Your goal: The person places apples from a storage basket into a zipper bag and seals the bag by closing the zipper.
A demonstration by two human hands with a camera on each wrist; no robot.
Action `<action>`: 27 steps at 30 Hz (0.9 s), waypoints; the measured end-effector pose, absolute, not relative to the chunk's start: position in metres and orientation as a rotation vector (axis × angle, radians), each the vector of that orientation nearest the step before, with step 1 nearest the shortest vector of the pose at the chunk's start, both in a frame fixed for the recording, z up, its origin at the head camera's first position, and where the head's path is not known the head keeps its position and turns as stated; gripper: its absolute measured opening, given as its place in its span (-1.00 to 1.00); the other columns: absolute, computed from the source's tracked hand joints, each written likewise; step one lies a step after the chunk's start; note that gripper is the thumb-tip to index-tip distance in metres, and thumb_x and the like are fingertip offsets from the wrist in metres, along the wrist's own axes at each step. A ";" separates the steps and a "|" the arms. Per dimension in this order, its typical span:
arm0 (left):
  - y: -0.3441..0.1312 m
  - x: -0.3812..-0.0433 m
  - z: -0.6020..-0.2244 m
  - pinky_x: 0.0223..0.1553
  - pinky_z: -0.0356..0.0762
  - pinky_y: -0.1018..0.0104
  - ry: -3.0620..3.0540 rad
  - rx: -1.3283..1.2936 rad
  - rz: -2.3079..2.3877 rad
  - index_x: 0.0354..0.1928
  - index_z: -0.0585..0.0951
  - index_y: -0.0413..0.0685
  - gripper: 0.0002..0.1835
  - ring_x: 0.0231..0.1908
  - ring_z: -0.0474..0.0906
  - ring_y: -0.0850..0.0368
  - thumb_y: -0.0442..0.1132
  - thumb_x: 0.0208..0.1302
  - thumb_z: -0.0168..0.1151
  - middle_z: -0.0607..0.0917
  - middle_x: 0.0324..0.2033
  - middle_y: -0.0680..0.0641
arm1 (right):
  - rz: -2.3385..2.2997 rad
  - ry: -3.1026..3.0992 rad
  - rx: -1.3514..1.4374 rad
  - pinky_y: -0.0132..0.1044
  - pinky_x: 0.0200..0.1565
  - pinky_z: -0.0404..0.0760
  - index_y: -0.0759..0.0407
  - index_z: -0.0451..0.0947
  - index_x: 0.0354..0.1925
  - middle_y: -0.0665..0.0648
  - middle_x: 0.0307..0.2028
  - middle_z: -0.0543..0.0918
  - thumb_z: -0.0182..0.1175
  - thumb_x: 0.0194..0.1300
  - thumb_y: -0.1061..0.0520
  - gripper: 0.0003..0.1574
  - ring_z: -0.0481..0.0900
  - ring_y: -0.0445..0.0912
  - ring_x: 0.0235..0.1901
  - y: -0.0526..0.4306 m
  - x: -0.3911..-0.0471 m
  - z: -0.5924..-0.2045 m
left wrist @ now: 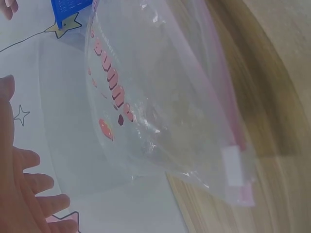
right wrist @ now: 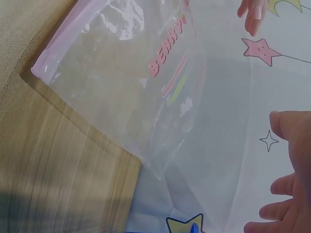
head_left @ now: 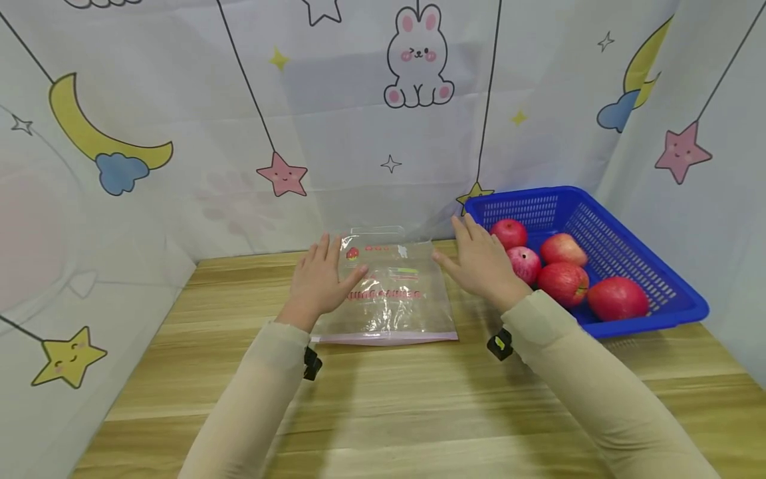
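A clear plastic zip bag (head_left: 391,316) with red lettering lies on the wooden table, its pink zip edge (head_left: 383,338) toward the person. My left hand (head_left: 318,279) is over the bag's left side, fingers extended and pointing away. At the bag's right edge is my right hand (head_left: 483,265), its thumb spread toward the bag and its fingers reaching near the basket's left rim. Neither hand holds anything; whether either touches the bag cannot be told. In the left wrist view, a white slider (left wrist: 233,166) sits at one end of the zip, and the bag (left wrist: 160,92) bulges a little.
A blue plastic basket (head_left: 688,307) with several red apples (head_left: 562,284) stands on the right of the table (head_left: 407,412). Behind and at both sides hangs a white curtain (head_left: 353,133) printed with stars, moons and a bunny. A black wrist camera (head_left: 500,344) sits under the right sleeve.
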State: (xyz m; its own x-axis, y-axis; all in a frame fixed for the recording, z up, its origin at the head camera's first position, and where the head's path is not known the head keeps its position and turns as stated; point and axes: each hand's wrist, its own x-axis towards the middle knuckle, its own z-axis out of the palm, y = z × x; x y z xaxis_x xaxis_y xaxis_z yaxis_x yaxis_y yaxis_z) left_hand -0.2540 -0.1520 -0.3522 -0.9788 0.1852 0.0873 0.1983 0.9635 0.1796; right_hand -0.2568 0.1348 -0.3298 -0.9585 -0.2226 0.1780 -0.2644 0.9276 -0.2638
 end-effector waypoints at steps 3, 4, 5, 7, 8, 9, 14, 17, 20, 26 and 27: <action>-0.153 -0.254 -0.353 0.39 -0.05 -0.18 -3.043 -0.298 -0.298 0.49 -0.14 -0.09 -0.02 0.44 -0.12 -0.28 0.46 0.26 -0.32 -0.13 0.48 -0.24 | 0.429 -2.942 0.372 0.22 0.37 0.03 0.25 -0.11 0.46 0.35 0.46 -0.05 -0.06 0.33 -0.34 0.04 -0.03 0.23 0.43 0.134 -0.255 -0.330; -0.154 -0.253 -0.353 0.39 -0.04 -0.18 -3.042 -0.299 -0.300 0.49 -0.14 -0.09 -0.02 0.44 -0.11 -0.28 0.46 0.26 -0.32 -0.12 0.48 -0.24 | 0.432 -2.943 0.372 0.22 0.37 0.02 0.25 -0.11 0.46 0.35 0.46 -0.06 -0.06 0.33 -0.33 0.04 -0.03 0.23 0.43 0.134 -0.254 -0.330; -0.154 -0.253 -0.354 0.39 -0.04 -0.19 -3.039 -0.301 -0.301 0.49 -0.14 -0.09 -0.01 0.43 -0.10 -0.28 0.46 0.26 -0.32 -0.11 0.47 -0.24 | 0.435 -2.944 0.373 0.22 0.36 0.02 0.26 -0.11 0.46 0.35 0.46 -0.05 -0.05 0.33 -0.33 0.04 -0.02 0.24 0.43 0.133 -0.253 -0.329; -0.154 -0.253 -0.354 0.38 -0.01 -0.18 -3.037 -0.301 -0.297 0.49 -0.14 -0.09 -0.01 0.43 -0.08 -0.28 0.46 0.26 -0.33 -0.10 0.47 -0.24 | 0.440 -2.947 0.376 0.23 0.36 0.02 0.26 -0.11 0.46 0.35 0.46 -0.06 -0.04 0.32 -0.32 0.04 -0.03 0.24 0.43 0.133 -0.252 -0.329; -0.155 -0.253 -0.354 0.38 -0.01 -0.18 -3.037 -0.301 -0.298 0.49 -0.13 -0.10 -0.01 0.43 -0.08 -0.28 0.46 0.26 -0.32 -0.09 0.47 -0.24 | 0.442 -2.948 0.379 0.24 0.36 0.01 0.27 -0.11 0.46 0.35 0.46 -0.06 -0.03 0.33 -0.32 0.04 -0.03 0.24 0.43 0.132 -0.251 -0.330; -0.155 -0.252 -0.354 0.38 0.00 -0.18 -3.036 -0.303 -0.295 0.48 -0.13 -0.10 -0.01 0.43 -0.07 -0.27 0.46 0.26 -0.32 -0.09 0.47 -0.24 | 0.439 -2.950 0.381 0.24 0.36 0.02 0.27 -0.11 0.46 0.35 0.46 -0.06 -0.03 0.33 -0.32 0.04 -0.03 0.24 0.43 0.132 -0.251 -0.330; -0.155 -0.250 -0.353 0.37 0.03 -0.18 -3.042 -0.296 -0.302 0.49 -0.15 -0.11 -0.01 0.42 -0.04 -0.27 0.45 0.27 -0.29 -0.08 0.47 -0.24 | 0.430 -2.943 0.388 0.24 0.35 0.05 0.29 -0.09 0.45 0.37 0.45 -0.03 -0.03 0.32 -0.31 0.04 0.00 0.25 0.42 0.131 -0.249 -0.332; -0.155 -0.249 -0.353 0.37 0.02 -0.18 -3.042 -0.297 -0.322 0.49 -0.16 -0.10 -0.02 0.42 -0.04 -0.27 0.43 0.27 -0.26 -0.10 0.47 -0.23 | 0.428 -2.936 0.386 0.25 0.34 0.06 0.30 -0.08 0.45 0.37 0.44 -0.02 -0.01 0.32 -0.31 0.04 0.03 0.25 0.41 0.131 -0.248 -0.332; -0.156 -0.249 -0.354 0.37 0.02 -0.17 -3.038 -0.300 -0.341 0.49 -0.17 -0.08 -0.02 0.43 -0.04 -0.26 0.43 0.27 -0.25 -0.11 0.48 -0.22 | 0.424 -2.935 0.388 0.25 0.33 0.08 0.31 -0.07 0.44 0.37 0.44 -0.01 0.00 0.32 -0.30 0.04 0.05 0.26 0.40 0.132 -0.245 -0.330; -0.156 -0.247 -0.354 0.35 0.07 -0.20 -3.039 -0.294 -0.351 0.49 -0.18 -0.03 -0.01 0.42 -0.01 -0.26 0.45 0.25 -0.24 -0.07 0.47 -0.22 | 0.432 -2.932 0.392 0.22 0.33 0.12 0.33 -0.03 0.43 0.37 0.43 0.03 0.01 0.31 -0.30 0.03 0.09 0.29 0.38 0.137 -0.242 -0.327; -0.156 -0.246 -0.354 0.34 0.08 -0.21 -3.040 -0.293 -0.355 0.49 -0.17 -0.03 -0.01 0.41 0.00 -0.26 0.45 0.25 -0.23 -0.06 0.47 -0.22 | 0.435 -2.932 0.392 0.22 0.33 0.13 0.33 -0.02 0.43 0.38 0.43 0.03 0.01 0.31 -0.30 0.03 0.10 0.30 0.38 0.138 -0.242 -0.327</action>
